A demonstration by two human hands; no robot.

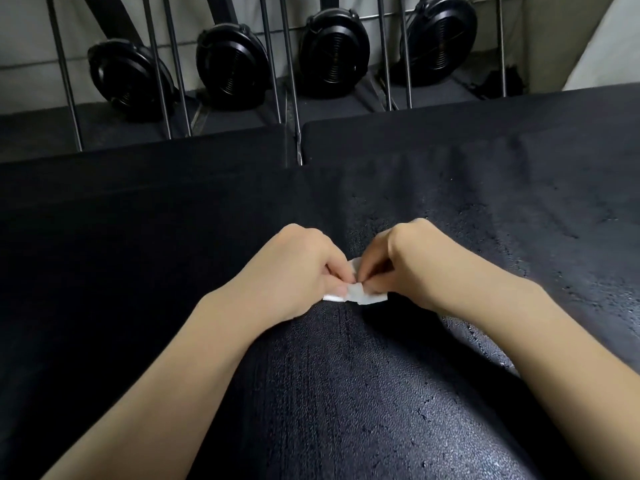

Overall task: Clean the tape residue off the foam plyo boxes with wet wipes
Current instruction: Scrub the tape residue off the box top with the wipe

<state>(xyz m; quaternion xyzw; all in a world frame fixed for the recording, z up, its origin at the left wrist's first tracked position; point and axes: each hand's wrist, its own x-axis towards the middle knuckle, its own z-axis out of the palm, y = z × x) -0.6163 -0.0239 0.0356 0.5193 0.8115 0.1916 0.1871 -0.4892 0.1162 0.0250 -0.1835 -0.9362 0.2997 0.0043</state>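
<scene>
Two hands at work: the left hand [298, 271] and the right hand [398, 268] meet over the middle of the black foam plyo box [346, 393], fingers curled, both pinching one small white wet wipe [356, 295].
Wipe position: held just above or on the box top, folded small, between the two sets of fingertips; whether it touches the foam I cannot tell.
Step in hand: most likely refolding or bunching the wipe to bring up a fresh face before rubbing again.
Surface: the top gleams wet to the right and towards the camera, with pale specks and streaks there that may be residue or droplets; the left side looks dull and dry.
How to do it well: fold to a firm pad with a clean side out, keep it thick enough to press through, then work the speckled patches in short strokes.
Risk: a thin, soggy wipe may tear or only smear the glue.
Behind: four black fan housings [332, 53] stand among metal rails [64, 74] past the box's far edge.
</scene>
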